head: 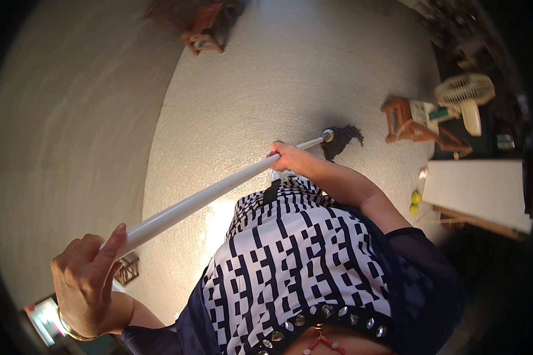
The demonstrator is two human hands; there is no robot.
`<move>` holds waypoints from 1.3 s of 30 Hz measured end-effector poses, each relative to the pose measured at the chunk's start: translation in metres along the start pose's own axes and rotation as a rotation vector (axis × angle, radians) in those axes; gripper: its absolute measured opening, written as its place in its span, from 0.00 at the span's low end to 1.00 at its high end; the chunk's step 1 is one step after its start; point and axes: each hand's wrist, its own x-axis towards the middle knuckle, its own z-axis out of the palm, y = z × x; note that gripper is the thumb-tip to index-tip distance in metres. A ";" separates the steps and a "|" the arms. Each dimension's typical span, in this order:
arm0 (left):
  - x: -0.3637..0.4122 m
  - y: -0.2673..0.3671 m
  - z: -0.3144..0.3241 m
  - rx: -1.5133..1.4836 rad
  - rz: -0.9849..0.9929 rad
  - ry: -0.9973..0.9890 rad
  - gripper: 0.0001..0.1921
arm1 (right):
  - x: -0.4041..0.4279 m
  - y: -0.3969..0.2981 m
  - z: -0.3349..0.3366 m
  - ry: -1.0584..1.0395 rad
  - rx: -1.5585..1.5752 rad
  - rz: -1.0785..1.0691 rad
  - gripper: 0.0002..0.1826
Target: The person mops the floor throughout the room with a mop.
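Observation:
A mop with a white pole (200, 192) slants across in front of me, from lower left up to the right. My left hand (86, 282), with a gold bangle at its wrist, grips the upper end of the pole. Farther down, my right hand (285, 157) is closed around it. The mop's dark cloth head (343, 141) lies bunched on the speckled floor (231, 115), ahead of me and to the right. A round white fitting (328, 135) joins pole and head.
A pale wall (80, 124) runs along the left. Wooden furniture (204, 33) stands at the top, a small wooden stool (127, 270) at lower left. To the right are a wooden stool (397, 120), an electric fan (466, 91), a white-topped table (475, 188) and yellow-green round objects (415, 202).

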 end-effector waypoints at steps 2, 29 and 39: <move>0.009 -0.008 -0.003 -0.013 -0.082 -0.030 0.23 | -0.003 0.004 0.037 0.021 -0.093 0.074 0.08; 0.072 0.025 0.103 -0.577 -1.202 -0.383 0.28 | 0.131 0.147 0.308 0.003 -1.303 -0.213 0.09; -0.010 0.107 0.109 -0.648 -1.585 -0.395 0.22 | 0.185 0.345 0.166 -0.234 -1.616 0.213 0.15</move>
